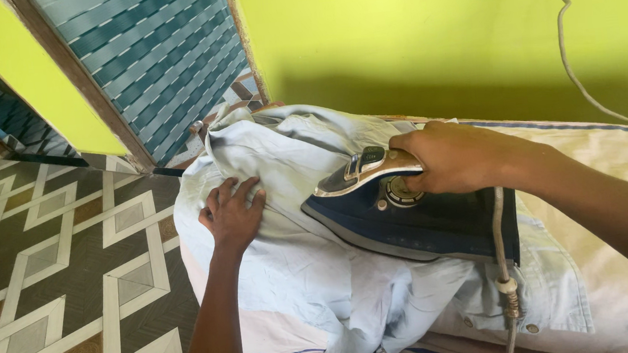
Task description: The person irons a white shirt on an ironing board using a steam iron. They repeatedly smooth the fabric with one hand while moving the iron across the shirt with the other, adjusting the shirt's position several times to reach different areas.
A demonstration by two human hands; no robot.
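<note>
A pale blue shirt (292, 263) lies crumpled over a cloth-covered ironing surface (620, 170). My right hand (454, 157) grips the handle of a dark blue iron (410, 221), whose soleplate rests on the shirt with its tip pointing left. My left hand (232, 213) lies flat on the shirt with fingers spread, just left of the iron's tip, pressing the fabric down. The iron's grey cord (503, 258) hangs off its back end toward the near edge.
A yellow-green wall (430, 27) stands behind the surface, with a thin cord (571, 59) hanging down it. A blue slatted door (156, 53) is at the back left. Patterned floor tiles (54, 263) lie to the left.
</note>
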